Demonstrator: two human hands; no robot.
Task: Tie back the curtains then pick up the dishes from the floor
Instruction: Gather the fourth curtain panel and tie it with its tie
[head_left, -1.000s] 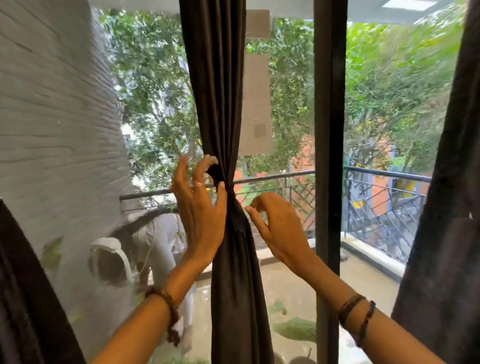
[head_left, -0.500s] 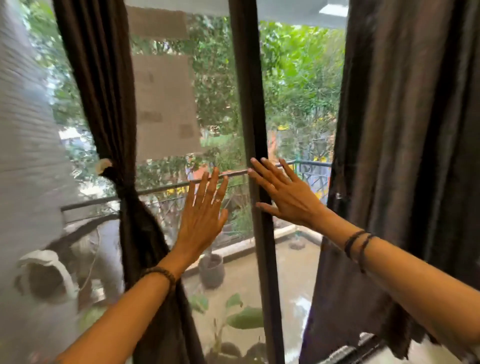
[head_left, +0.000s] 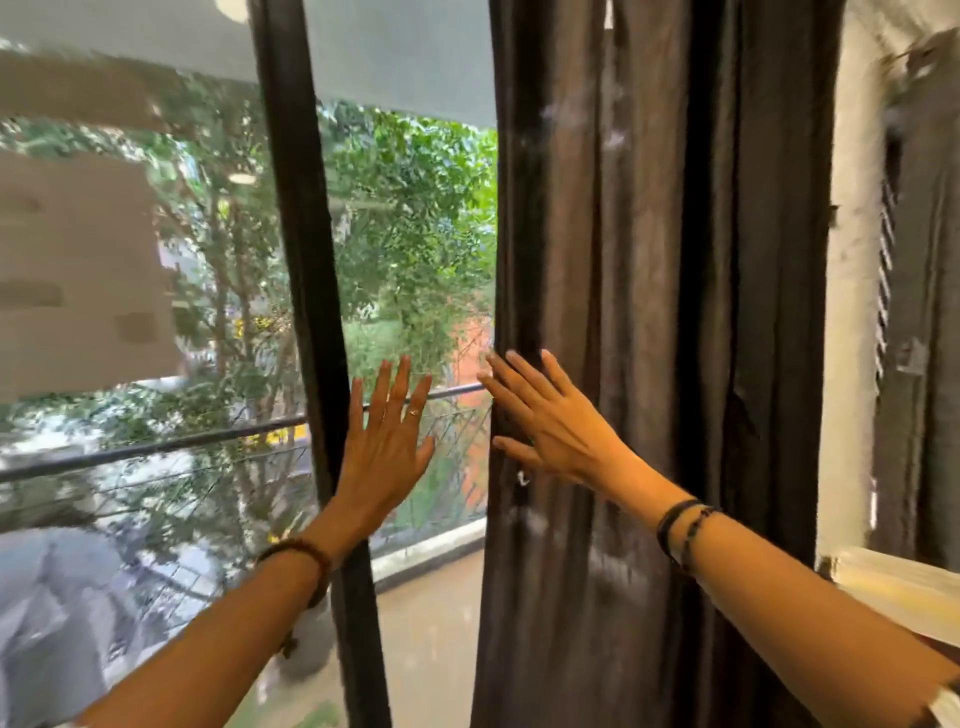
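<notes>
Left hand (head_left: 387, 447): fingers spread, grip holding nothing, raised before the window frame (head_left: 306, 312). Right hand (head_left: 550, 421): fingers spread, at the hanging dark curtain (head_left: 660, 312) edge.

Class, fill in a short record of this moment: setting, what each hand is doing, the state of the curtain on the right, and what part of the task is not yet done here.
setting: glass door with dark frame, balcony railing outside
left hand: open, fingers spread, raised before the glass
right hand: open, fingers at the curtain's left edge
curtain: dark, hanging loose, untied
not yet done: tying this curtain back; no dishes in view
</notes>
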